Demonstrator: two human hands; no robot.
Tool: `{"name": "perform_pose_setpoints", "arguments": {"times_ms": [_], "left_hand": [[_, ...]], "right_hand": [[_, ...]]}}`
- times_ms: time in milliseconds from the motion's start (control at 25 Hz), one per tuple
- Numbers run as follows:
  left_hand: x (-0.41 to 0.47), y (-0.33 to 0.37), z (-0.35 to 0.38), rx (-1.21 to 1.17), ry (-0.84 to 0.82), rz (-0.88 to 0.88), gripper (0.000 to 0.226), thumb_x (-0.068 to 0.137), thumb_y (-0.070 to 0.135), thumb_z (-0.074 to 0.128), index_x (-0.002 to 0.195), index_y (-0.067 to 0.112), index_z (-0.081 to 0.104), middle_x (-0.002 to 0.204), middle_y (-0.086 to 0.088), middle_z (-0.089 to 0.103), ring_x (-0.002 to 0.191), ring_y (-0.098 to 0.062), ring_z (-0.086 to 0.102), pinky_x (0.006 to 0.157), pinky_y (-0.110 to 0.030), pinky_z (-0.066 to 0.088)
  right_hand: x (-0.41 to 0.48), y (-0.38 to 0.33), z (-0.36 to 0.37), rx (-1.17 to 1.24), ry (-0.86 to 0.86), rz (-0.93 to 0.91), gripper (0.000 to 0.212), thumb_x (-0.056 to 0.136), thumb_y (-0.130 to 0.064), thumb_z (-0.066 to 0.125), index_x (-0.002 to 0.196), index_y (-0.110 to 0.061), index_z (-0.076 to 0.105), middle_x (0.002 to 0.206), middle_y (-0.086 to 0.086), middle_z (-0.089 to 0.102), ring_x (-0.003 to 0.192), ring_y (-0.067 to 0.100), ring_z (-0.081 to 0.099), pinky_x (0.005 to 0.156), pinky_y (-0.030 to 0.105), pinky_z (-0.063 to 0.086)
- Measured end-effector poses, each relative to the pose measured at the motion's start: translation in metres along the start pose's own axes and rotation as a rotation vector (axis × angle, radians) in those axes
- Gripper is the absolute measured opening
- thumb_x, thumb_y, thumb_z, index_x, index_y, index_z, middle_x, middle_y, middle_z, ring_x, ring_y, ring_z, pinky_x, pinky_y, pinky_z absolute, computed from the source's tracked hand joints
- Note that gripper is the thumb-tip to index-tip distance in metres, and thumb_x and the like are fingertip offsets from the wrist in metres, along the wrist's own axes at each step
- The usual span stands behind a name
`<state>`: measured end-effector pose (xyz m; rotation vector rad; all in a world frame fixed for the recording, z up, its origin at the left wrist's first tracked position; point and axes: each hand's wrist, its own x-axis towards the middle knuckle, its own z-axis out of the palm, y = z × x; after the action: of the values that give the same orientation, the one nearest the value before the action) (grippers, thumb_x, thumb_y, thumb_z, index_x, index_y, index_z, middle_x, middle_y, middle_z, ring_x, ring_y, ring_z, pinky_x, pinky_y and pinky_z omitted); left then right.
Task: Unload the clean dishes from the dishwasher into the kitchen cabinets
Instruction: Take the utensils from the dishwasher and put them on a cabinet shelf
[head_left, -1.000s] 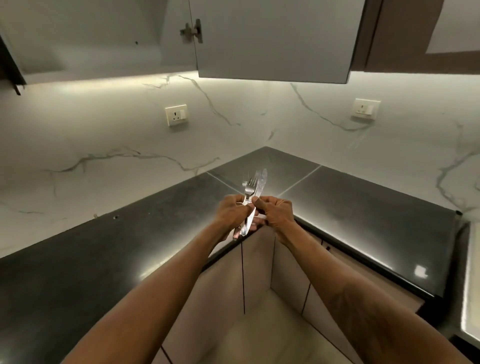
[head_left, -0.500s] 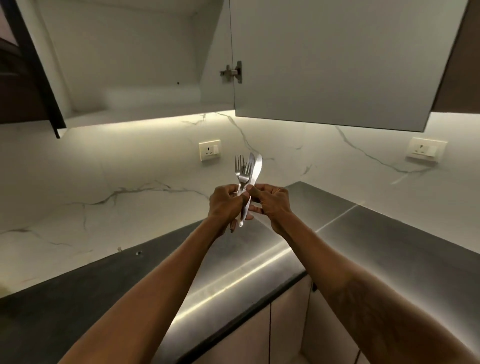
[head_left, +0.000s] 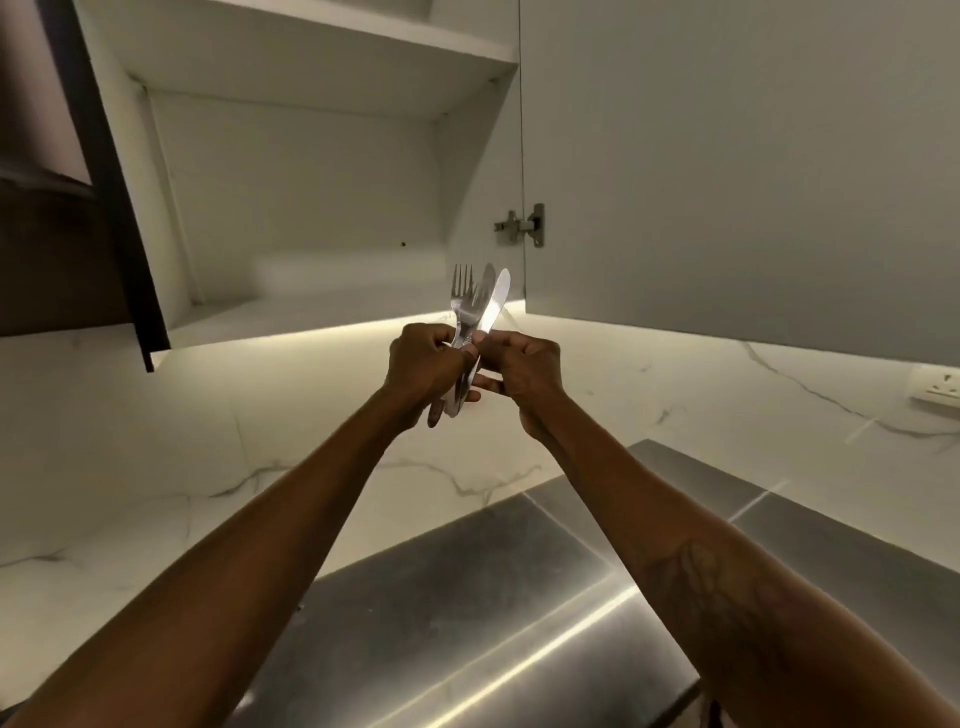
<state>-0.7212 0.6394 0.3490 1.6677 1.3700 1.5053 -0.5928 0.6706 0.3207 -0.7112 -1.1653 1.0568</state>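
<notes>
Both hands, left hand (head_left: 423, 364) and right hand (head_left: 524, 369), clasp the cutlery (head_left: 475, 306); next, lift it onto the open cabinet's shelf (head_left: 311, 314).

My cutlery (head_left: 470, 312): silver. Cabinet (head_left: 291, 171) white inside, wall (head_left: 156, 426) white w/ grey veins, bench (head_left: 467, 597) dark grey.

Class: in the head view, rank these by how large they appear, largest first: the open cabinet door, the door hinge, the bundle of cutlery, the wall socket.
1. Cabinet door, by far.
2. Bundle of cutlery.
3. Hinge and wall socket: alike; the socket is cut off by the frame edge, so unranked.
</notes>
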Motion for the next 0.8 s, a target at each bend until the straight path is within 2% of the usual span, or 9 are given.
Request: {"name": "perform_pose_setpoints", "arguments": {"times_ms": [80, 160, 240, 320, 440, 520, 640, 720, 800], "left_hand": [[0.029, 0.014, -0.012, 0.024, 0.041, -0.011, 0.018, 0.087, 0.01, 0.074, 0.081, -0.005, 0.067, 0.082, -0.026, 0.071, 0.061, -0.037, 0.074, 0.059, -0.053, 0.062], [0.059, 0.025, -0.023, 0.041, 0.087, -0.019, 0.018, 0.082, 0.007, 0.072, 0.072, -0.005, 0.062, 0.082, -0.031, 0.069, 0.061, -0.039, 0.074, 0.06, -0.055, 0.062], [0.088, 0.036, -0.034, 0.042, 0.125, -0.041, 0.014, 0.073, 0.01, 0.072, 0.072, -0.003, 0.065, 0.079, -0.025, 0.072, 0.065, -0.037, 0.074, 0.066, -0.054, 0.063], [0.119, 0.04, -0.044, 0.061, 0.167, -0.067, 0.021, 0.065, 0.015, 0.071, 0.078, -0.001, 0.07, 0.079, -0.021, 0.074, 0.072, -0.036, 0.075, 0.071, -0.053, 0.063], [0.157, 0.039, -0.05, 0.048, 0.192, -0.101, 0.019, 0.077, 0.006, 0.07, 0.092, -0.005, 0.07, 0.089, -0.023, 0.074, 0.079, -0.035, 0.075, 0.074, -0.048, 0.063], [0.18, 0.034, -0.05, 0.021, 0.189, -0.152, 0.019, 0.085, 0.001, 0.065, 0.103, -0.006, 0.066, 0.096, -0.023, 0.073, 0.08, -0.032, 0.074, 0.07, -0.042, 0.063], [0.21, 0.025, -0.052, -0.035, 0.123, -0.225, 0.019, 0.094, 0.0, 0.058, 0.112, -0.003, 0.064, 0.101, -0.018, 0.074, 0.08, -0.027, 0.073, 0.064, -0.037, 0.059], [0.232, 0.018, -0.056, -0.043, 0.07, -0.271, 0.025, 0.098, -0.001, 0.051, 0.12, -0.002, 0.063, 0.106, -0.017, 0.074, 0.085, -0.026, 0.073, 0.069, -0.038, 0.06], [0.25, 0.011, -0.061, -0.033, 0.063, -0.319, 0.025, 0.101, -0.003, 0.046, 0.122, -0.007, 0.058, 0.099, -0.019, 0.072, 0.08, -0.027, 0.071, 0.069, -0.038, 0.062]], "right_hand": [[0.031, -0.013, 0.016, 0.003, -0.032, -0.025, 0.018, 0.087, -0.014, 0.077, 0.096, 0.002, 0.076, 0.091, 0.016, 0.077, 0.079, 0.024, 0.075, 0.068, 0.037, 0.062], [0.063, -0.025, 0.032, -0.003, -0.074, -0.053, 0.017, 0.087, -0.014, 0.077, 0.095, 0.002, 0.076, 0.088, 0.015, 0.077, 0.075, 0.021, 0.074, 0.063, 0.031, 0.06], [0.093, -0.036, 0.048, -0.009, -0.108, -0.059, 0.016, 0.085, -0.013, 0.077, 0.094, 0.0, 0.077, 0.083, 0.014, 0.076, 0.066, 0.018, 0.072, 0.059, 0.027, 0.057], [0.125, -0.043, 0.062, -0.019, -0.158, -0.039, 0.017, 0.083, -0.013, 0.078, 0.094, 0.0, 0.077, 0.085, 0.012, 0.077, 0.068, 0.018, 0.074, 0.057, 0.026, 0.056], [0.169, -0.047, 0.077, -0.027, -0.206, 0.031, 0.017, 0.077, -0.008, 0.079, 0.092, -0.001, 0.076, 0.088, 0.012, 0.078, 0.079, 0.023, 0.077, 0.062, 0.029, 0.059], [0.195, -0.044, 0.086, -0.067, -0.213, 0.073, 0.015, 0.076, -0.006, 0.076, 0.091, -0.002, 0.075, 0.088, 0.011, 0.078, 0.08, 0.024, 0.077, 0.063, 0.032, 0.06], [0.227, -0.033, 0.097, -0.144, -0.237, 0.113, 0.019, 0.08, -0.011, 0.07, 0.097, -0.004, 0.072, 0.091, 0.01, 0.077, 0.083, 0.024, 0.075, 0.065, 0.035, 0.061], [0.249, -0.025, 0.103, -0.194, -0.245, 0.127, 0.021, 0.079, -0.013, 0.07, 0.099, -0.005, 0.07, 0.092, 0.01, 0.077, 0.084, 0.024, 0.075, 0.069, 0.037, 0.061], [0.269, -0.018, 0.106, -0.248, -0.221, 0.155, 0.019, 0.082, -0.012, 0.067, 0.1, -0.004, 0.069, 0.093, 0.012, 0.076, 0.082, 0.025, 0.074, 0.073, 0.039, 0.061]]}}
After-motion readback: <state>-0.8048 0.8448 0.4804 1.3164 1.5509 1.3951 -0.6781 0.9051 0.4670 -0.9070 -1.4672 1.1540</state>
